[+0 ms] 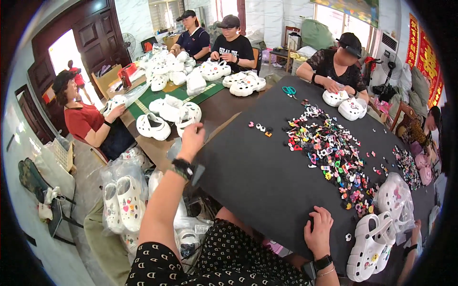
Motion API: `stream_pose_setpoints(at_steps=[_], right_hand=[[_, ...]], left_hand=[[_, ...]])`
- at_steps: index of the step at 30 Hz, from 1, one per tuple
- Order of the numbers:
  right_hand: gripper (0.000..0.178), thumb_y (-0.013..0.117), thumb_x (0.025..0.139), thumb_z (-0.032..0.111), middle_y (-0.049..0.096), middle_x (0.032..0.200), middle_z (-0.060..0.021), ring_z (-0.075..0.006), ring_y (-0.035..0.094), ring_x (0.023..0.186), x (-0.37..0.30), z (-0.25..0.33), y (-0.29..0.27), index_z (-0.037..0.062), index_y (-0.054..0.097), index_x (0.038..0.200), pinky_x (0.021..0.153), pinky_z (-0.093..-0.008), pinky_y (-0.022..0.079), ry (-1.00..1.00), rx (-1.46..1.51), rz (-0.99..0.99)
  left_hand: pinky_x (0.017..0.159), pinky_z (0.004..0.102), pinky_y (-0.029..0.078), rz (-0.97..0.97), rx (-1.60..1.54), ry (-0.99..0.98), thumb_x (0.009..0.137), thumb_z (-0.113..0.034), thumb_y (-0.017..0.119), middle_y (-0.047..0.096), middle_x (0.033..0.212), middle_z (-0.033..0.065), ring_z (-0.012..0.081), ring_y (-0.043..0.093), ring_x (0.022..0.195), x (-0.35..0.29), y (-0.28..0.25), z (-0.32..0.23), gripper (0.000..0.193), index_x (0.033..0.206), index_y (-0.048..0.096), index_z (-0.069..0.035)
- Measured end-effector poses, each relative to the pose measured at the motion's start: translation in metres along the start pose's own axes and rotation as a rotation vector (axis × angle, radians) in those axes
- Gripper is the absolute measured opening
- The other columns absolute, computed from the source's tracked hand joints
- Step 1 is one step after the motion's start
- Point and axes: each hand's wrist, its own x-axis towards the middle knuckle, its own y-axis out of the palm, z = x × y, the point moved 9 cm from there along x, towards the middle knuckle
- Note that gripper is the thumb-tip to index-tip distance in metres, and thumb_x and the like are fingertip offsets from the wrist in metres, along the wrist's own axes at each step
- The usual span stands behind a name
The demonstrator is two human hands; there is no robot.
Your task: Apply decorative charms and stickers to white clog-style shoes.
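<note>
At the edge of the brown table, my left hand (192, 139) is bent round the near end of a tilted white clog (190, 112); its fingertips are partly hidden. Another white clog (153, 127) lies just left of it, with more behind. My right hand (318, 231) rests on the black tabletop (257, 190), fingers apart and slightly bent, holding nothing. Right of that hand stands a pair of white clogs (366, 248) with small charms on them. A wide heap of colourful shoe charms (329, 152) spreads over the black surface beyond my right hand.
Bagged white clogs (125, 202) sit low at my left. A bagged clog (393, 200) lies by the charms. Teal scissors (289, 91) lie at the far edge. Several co-workers sit around the tables, one (339, 66) handling white clogs. More clogs (167, 66) pile on a green mat.
</note>
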Motion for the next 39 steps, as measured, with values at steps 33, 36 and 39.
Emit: stream_pose_setpoints(at_steps=[33, 36, 39], right_hand=[[0.057, 0.080, 0.070, 0.044, 0.063, 0.113, -0.0160, -0.0367, 0.053, 0.116, -0.092, -0.193, -0.225, 0.0082, 0.065, 0.112, 0.099, -0.0479, 0.042, 0.623, -0.395, 0.136], [0.048, 0.079, 0.070, 0.042, 0.068, 0.107, -0.0156, -0.0377, 0.054, 0.113, -0.091, -0.224, -0.218, 0.0097, 0.067, 0.104, 0.092, -0.0497, 0.046, 0.777, -0.262, 0.152], [0.046, 0.083, 0.064, 0.046, 0.072, 0.096, -0.0132, -0.0358, 0.063, 0.102, -0.071, -0.193, -0.220, 0.0079, 0.071, 0.089, 0.082, -0.0476, 0.053, 0.650, -0.628, 0.169]], left_hand=[[0.113, 0.0543, 0.028, 0.249, 0.338, 0.529, 0.096, -0.018, 0.055, 0.050, 0.140, 0.0184, 0.0375, 0.041, 0.135, -0.196, 0.111, -0.101, 0.032, 0.125, 0.059, -0.006], [0.113, 0.0542, 0.028, 0.259, 0.353, 0.517, 0.096, -0.019, 0.055, 0.050, 0.141, 0.0179, 0.0370, 0.041, 0.135, -0.197, 0.113, -0.103, 0.032, 0.126, 0.059, -0.007], [0.113, 0.0544, 0.028, 0.268, 0.370, 0.487, 0.096, -0.019, 0.055, 0.050, 0.142, 0.0176, 0.0366, 0.042, 0.135, -0.195, 0.111, -0.101, 0.032, 0.126, 0.060, -0.007]])
